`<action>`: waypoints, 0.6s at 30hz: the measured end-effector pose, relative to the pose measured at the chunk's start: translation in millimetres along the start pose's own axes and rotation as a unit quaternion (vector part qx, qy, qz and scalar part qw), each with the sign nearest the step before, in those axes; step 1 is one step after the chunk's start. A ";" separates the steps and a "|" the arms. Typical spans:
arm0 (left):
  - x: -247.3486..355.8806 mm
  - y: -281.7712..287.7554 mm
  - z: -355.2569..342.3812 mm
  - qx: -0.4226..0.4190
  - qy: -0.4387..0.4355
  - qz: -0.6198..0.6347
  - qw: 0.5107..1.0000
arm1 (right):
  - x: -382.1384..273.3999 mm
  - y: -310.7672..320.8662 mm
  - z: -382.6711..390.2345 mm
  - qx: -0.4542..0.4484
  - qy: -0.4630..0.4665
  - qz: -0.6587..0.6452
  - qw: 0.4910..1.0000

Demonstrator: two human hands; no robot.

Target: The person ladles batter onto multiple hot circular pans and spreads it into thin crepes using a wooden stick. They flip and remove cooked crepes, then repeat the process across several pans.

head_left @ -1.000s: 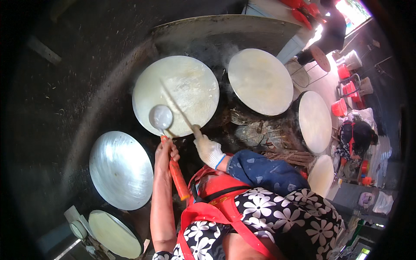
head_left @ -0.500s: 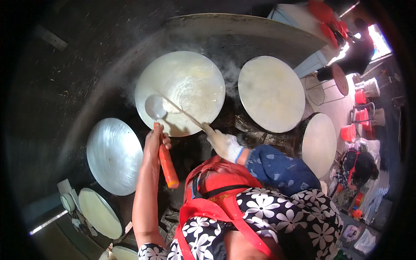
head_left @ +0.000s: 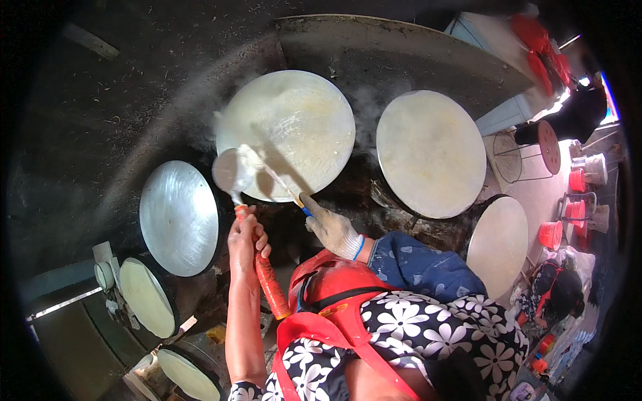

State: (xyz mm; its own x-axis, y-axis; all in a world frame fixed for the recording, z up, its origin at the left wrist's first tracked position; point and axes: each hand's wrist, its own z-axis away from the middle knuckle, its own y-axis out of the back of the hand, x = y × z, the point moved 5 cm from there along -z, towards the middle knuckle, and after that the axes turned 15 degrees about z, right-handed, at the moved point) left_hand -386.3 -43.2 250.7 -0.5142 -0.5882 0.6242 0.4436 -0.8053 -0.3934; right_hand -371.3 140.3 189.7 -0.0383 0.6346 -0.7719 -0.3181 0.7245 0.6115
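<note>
Dim room (head_left: pixel 140 93); steam (head_left: pixel 364 110) is drifting beside a pale round griddle (head_left: pixel 294 127). Bare left hand (head_left: pixel 247 235) is holding a red-handled ladle (head_left: pixel 227 170) in curled fingers; gloved right hand (head_left: pixel 330 228) is gripping a stick (head_left: pixel 282 185). Ladle bowl and stick's whitish end are overlapping griddle's lower-left edge.

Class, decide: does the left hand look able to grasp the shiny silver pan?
Probably not: the left hand grips the red-handled ladle, though the way to the silver pan looks clear.

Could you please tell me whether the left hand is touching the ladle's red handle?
Touching: the head view shows the left hand closed around the red handle.
</note>
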 end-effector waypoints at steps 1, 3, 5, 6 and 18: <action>2.6 2.1 -4.2 0.020 -0.015 0.012 1.000 | -5.8 7.3 -2.9 0.022 0.033 0.120 0.992; 4.9 15.6 -17.8 0.032 0.008 0.102 0.994 | -13.6 23.1 -9.3 0.046 0.069 0.263 0.961; 6.3 12.0 -16.8 -0.084 0.140 0.307 0.938 | -11.7 39.0 -27.0 0.076 0.039 0.345 0.935; 10.0 0.4 -8.2 -0.154 0.203 0.404 0.878 | -2.3 48.7 -36.7 0.095 -0.019 0.355 0.930; 18.4 63.8 91.7 -0.192 0.177 0.474 0.841 | 17.9 -2.6 -6.4 -0.025 -0.041 0.402 0.914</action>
State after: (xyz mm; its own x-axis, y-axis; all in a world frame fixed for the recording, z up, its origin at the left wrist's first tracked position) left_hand -300.2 -98.5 299.1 -0.2781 -0.9105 -0.3061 0.5427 0.1140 -0.8321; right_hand -377.2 148.0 173.2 -0.2085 0.9762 -0.0592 -0.2611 0.0027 0.9653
